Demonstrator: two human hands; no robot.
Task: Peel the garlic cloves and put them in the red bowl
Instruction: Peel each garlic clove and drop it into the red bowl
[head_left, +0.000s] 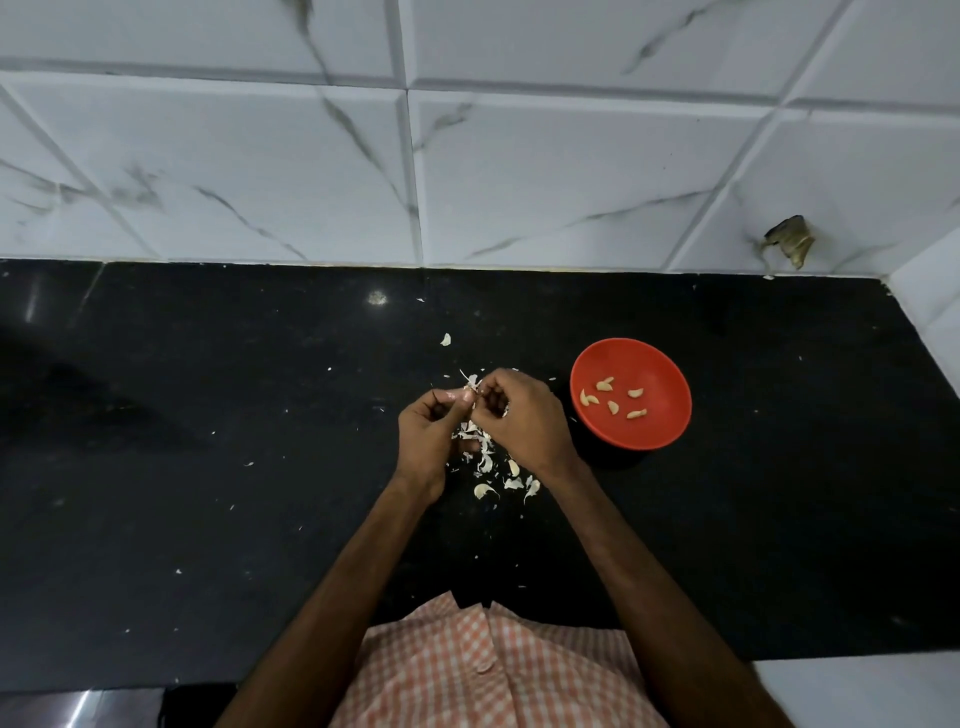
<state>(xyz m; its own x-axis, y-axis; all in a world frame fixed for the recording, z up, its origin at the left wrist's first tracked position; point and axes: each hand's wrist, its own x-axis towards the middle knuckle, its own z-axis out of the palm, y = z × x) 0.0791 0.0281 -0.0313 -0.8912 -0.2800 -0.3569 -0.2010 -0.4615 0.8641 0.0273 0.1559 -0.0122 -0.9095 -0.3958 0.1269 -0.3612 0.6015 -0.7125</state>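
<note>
While the left hand (428, 434), left of the red bowl (660, 364), pinches a garlic clove (469, 396) in its fingertips, the right hand (522, 418) nearer the bowl pinches that clove's skin above loose peels (485, 457), and peeled cloves (613, 407) lie inside the bowl.

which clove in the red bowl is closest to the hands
The leftmost clove, near the red bowl's left wall; the other four lie farther right, away from the right hand.
</note>
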